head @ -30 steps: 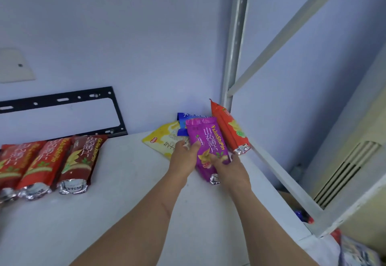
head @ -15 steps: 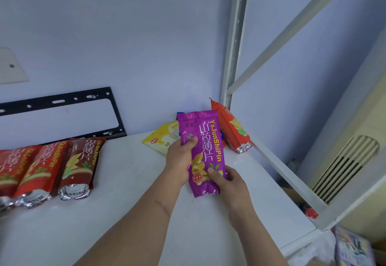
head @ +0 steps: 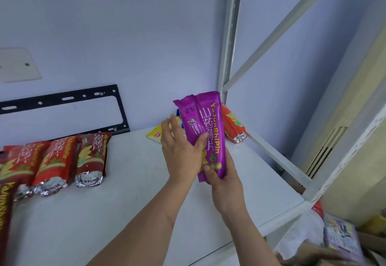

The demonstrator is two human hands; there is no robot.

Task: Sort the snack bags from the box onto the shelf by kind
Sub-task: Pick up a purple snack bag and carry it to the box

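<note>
Lifted off the shelf [head: 129, 203] since the earlier frames, the purple bag [head: 205, 132] now stands nearly upright in the air in front of the shelf's back right corner, where before it lay flat among the other bags. The right hand [head: 224, 184] holds its lower end, thumb across the front and fingers behind, a narrow grip closed on the pack. The left hand [head: 179, 148] steadies the bag's left edge at mid-height, thumb pressed on the front while the fingers stand fairly straight behind; whether they bear on the back I cannot tell. Behind the purple bag, in the corner, lie a yellow bag [head: 155, 136], partly hidden, and an orange bag [head: 232, 125] leaning to its right; a sliver of a blue one shows too. Far left of the purple bag, red bags [head: 56, 161] lie side by side in a row. Judging by looks, the bag is light, glossy film, likely slippery and puffed, with crisp slices inside that would crush under a hard squeeze. It is best taken at the sealed ends or lightly along the edges, not pinched across the middle. It probably wants its own spot, apart from the red row.
</note>
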